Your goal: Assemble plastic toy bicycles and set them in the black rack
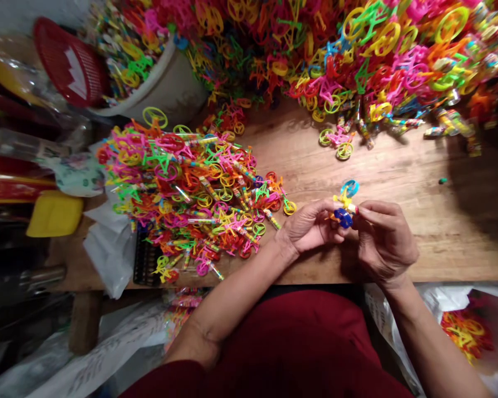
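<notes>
Taking the little toy (346,204) between the hands as the clock's centre, I see a yellow plastic piece (55,214) far off at nine. A red basket (45,41) sits at ten, tilted against a pale bucket (161,83) full of colorful bits. Nearer, at nine, a bright heap (191,193) of wheeled toys covers that side of the wooden counter (398,182). The left hand (311,226) has the toy pinched in its fingers; it's yellow, with one light blue wheel and one dark blue. At twelve lies a loose pink toy (341,138) with yellow-green wheels, near the edge of a huge pile (357,50). The right hand (385,237) narrows its fingers on the toy's red-ended tip. Just before three there's a tiny green bit (442,181), and between four and five, below the counter, a plastic bag (444,296) holds red and yellow pieces.
</notes>
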`<state>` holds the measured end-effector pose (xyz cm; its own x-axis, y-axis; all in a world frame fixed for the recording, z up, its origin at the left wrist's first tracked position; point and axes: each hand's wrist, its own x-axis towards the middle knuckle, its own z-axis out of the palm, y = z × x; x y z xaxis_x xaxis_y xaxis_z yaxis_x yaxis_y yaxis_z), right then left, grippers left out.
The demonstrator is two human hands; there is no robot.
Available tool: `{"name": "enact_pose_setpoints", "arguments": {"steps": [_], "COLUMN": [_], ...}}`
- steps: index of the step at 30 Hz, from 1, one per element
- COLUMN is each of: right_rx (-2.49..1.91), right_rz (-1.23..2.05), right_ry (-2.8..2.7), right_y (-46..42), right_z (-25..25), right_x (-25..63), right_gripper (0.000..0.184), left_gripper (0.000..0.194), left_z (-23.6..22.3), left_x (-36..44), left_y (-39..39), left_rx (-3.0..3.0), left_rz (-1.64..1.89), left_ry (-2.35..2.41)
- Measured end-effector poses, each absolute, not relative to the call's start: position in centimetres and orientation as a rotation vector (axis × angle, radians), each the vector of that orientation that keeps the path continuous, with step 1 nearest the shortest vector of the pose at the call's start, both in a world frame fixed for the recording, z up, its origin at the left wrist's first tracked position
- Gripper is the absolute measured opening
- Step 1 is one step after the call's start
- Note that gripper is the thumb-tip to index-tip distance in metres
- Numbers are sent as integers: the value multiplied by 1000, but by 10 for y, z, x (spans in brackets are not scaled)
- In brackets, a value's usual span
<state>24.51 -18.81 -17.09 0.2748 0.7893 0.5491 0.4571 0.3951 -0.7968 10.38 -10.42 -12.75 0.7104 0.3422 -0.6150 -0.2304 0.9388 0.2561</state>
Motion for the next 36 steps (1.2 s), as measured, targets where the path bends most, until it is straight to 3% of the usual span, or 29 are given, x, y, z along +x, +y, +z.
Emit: {"name": "enact_pose_setpoints", "arguments": {"steps": [3,8,24,30,36], "right_rx": [-1223,-1195,-1080,-1071,-1061], "right_rz": [150,171,606,310,416], "right_ry": [-1448,-1567,-2063,-1991,-2140], "right_y": [-186,-187,-187,-198,-204], "right_z": [-168,-160,-128,-131,-126], "right_x": [245,251,308,296,300], "right_gripper": [48,52,44,46,44], "left_gripper": [11,21,27,30,23], "left_z": [-131,-136,-129,-118,-122], "left_x": [104,98,98,93,88], "left_y": [-108,-105,-110,-112,-118], "left_rx": [151,329,423,415,397], "left_rz": [347,326,269,212,183], "left_ry": [643,646,680,629,639]}}
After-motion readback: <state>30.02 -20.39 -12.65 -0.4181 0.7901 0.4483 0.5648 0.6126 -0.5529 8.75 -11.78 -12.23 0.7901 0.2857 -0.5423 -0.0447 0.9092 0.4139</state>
